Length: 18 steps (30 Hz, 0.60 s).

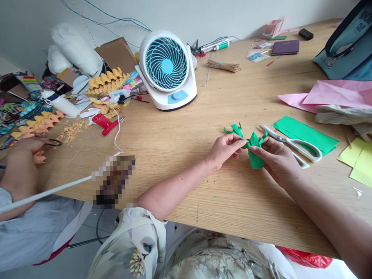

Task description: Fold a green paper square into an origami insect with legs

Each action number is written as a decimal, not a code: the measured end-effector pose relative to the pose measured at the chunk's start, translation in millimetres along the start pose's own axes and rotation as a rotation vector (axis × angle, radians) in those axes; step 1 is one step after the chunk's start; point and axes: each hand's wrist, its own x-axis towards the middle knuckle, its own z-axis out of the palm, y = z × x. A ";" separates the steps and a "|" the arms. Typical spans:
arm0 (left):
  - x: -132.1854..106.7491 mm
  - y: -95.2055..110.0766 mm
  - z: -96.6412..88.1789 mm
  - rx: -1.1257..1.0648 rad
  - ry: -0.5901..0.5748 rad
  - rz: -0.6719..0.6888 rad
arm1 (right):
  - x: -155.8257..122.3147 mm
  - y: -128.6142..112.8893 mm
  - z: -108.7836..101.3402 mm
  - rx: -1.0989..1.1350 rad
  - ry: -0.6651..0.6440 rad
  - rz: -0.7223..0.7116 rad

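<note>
Both hands work on a green paper piece [255, 156] with cut, pointed tips, held just above the table. My right hand [276, 158] pinches its right side between thumb and fingers. From the left, the fingertips of my left hand [226, 151] are pressed together at its edge. Another green paper piece [235, 130] with curled ends lies just beyond my left hand. Beside my right hand are scissors [292, 142] with white handles, resting partly on flat green paper sheets [305, 133].
A white fan [167, 66] stands at the back. Pink paper [341, 93], yellow sheets [364, 164] and a blue bag [351, 42] are at right. A red tool [105, 123], a pixelated dark object [115, 179] and a white cable [73, 183] lie left, near a co-worker's hand [30, 143].
</note>
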 end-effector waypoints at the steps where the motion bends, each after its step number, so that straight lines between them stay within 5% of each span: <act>1: 0.0 0.1 0.0 0.001 -0.001 -0.002 | -0.2 -0.3 0.2 -0.005 0.000 -0.002; 18: -0.5 -0.3 -1.0 -0.012 -0.029 0.017 | 0.2 -1.7 -1.0 -0.055 -0.005 -0.028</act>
